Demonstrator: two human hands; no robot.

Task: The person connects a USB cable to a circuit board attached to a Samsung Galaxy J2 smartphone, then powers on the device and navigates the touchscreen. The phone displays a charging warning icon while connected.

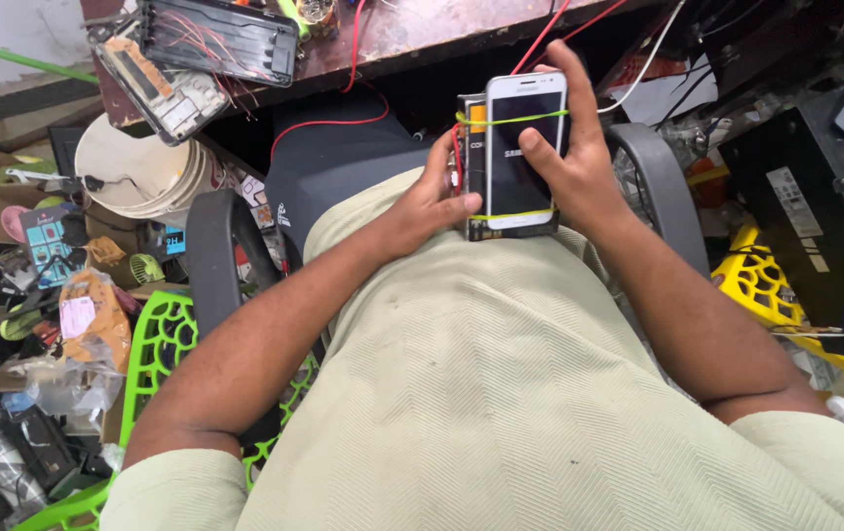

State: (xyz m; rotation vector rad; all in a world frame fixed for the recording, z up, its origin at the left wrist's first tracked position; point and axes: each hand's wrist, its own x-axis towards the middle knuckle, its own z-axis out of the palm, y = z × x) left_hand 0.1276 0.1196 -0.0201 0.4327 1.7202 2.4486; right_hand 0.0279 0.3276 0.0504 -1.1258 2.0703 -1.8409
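A white smartphone (523,147) with a dark screen lies on top of a black flat block (471,167), the two bound together by yellow-green rubber bands. My left hand (427,202) grips the left edge of the bundle, thumb at the lower band. My right hand (579,157) wraps around the right side and back, with its thumb pressed on the screen. The bundle is held in front of my chest, above my lap.
A wooden bench edge (412,39) runs across the top, carrying an opened phone frame (220,39) with red wires. Grey chair armrests (215,256) flank me. Cluttered boxes of parts (38,285) sit left, a yellow crate (756,280) and black casing (805,187) right.
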